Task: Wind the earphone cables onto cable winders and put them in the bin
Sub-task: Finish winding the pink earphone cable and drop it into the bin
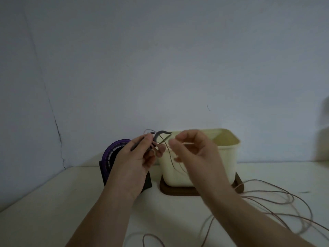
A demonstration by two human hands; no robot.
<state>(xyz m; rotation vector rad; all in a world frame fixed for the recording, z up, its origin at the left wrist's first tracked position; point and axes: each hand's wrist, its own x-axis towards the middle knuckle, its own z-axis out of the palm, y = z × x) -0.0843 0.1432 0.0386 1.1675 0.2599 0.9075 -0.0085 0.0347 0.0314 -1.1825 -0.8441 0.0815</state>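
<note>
My left hand (138, 157) holds a small dark grey cable winder (160, 133) raised in front of the cream bin (226, 152). My right hand (192, 148), blurred by motion, pinches the thin pinkish-brown earphone cable (277, 198) close to the winder. From the winder the cable hangs down across the bin's front wall and spreads in loose loops over the table at the right. The bin stands on a dark brown base (178, 190). What lies inside the bin is hidden.
A purple round device on a black stand (108, 157) sits just left of the bin, partly behind my left hand. The pale table (44, 202) meets a grey wall close behind. More cable loops (151, 237) lie near the front edge.
</note>
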